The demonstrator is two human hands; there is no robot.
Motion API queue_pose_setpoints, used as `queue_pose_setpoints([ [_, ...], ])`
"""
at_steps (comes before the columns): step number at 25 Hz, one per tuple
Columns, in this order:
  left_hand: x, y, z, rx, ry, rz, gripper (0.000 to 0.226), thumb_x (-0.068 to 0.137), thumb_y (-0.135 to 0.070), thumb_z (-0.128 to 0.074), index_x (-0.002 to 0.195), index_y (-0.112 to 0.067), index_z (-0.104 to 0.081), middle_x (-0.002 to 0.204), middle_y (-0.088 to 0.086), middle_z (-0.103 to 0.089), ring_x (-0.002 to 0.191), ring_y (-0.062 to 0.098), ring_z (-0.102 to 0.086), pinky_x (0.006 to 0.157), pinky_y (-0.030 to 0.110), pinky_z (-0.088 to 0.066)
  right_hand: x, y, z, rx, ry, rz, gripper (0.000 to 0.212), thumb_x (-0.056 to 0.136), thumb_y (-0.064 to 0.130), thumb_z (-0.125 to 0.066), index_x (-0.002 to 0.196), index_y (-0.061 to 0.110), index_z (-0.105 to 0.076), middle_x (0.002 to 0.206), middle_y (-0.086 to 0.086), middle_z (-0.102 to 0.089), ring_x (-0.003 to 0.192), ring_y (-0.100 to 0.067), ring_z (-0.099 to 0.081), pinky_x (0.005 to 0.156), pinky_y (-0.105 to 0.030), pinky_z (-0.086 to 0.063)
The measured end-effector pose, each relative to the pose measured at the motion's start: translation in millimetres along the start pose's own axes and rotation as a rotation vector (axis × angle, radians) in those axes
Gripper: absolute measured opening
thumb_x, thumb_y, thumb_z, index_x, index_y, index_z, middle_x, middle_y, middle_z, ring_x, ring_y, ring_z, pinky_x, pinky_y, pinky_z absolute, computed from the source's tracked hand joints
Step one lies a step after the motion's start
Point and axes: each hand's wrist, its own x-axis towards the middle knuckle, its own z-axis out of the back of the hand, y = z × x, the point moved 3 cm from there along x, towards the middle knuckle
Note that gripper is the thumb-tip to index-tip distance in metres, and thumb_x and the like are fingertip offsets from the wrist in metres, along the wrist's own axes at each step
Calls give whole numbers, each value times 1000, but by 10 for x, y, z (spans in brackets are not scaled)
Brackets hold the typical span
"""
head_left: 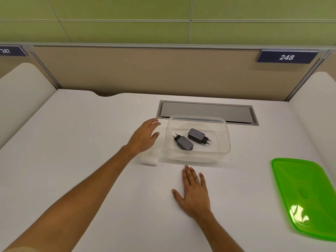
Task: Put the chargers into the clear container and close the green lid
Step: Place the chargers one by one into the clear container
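The clear container [225, 139] stands open on the white desk, right of centre. Two black chargers lie inside it: one [183, 143] at the left, the other [197, 136] to its right. A white charger [150, 157] rests on the desk just outside the container's left wall, partly under my left wrist. My left hand [143, 137] hovers open beside that wall, fingers spread, holding nothing. My right hand [194, 193] lies flat and open on the desk in front of the container. The green lid [305, 195] lies on the desk at the far right.
A grey cable hatch [207, 110] is set into the desk behind the container. A beige partition [145, 71] with a label reading 248 [287, 57] closes the back. White side panels [20, 88] stand at left and right.
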Motion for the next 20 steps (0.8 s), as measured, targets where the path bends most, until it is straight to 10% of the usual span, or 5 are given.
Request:
queue_pose_setpoints([
  [9, -480, 302, -270, 127, 425, 43, 88, 77, -54, -69, 146, -15, -31, 152, 1, -33, 140, 19, -31, 115, 31, -24, 2, 2, -4, -8, -2, 4, 81, 89, 64, -33, 147, 7, -30, 156, -6, -25, 143, -18, -24, 113, -45, -13],
  [20, -395, 225, -314, 205, 524, 30, 89, 79, -30, -73, 150, -14, -21, 156, 3, -26, 142, 20, -26, 115, 30, -24, -3, 3, 0, -1, -20, 15, 81, 89, 63, -33, 147, 7, -31, 156, -6, -26, 143, -19, -25, 113, -45, -13],
])
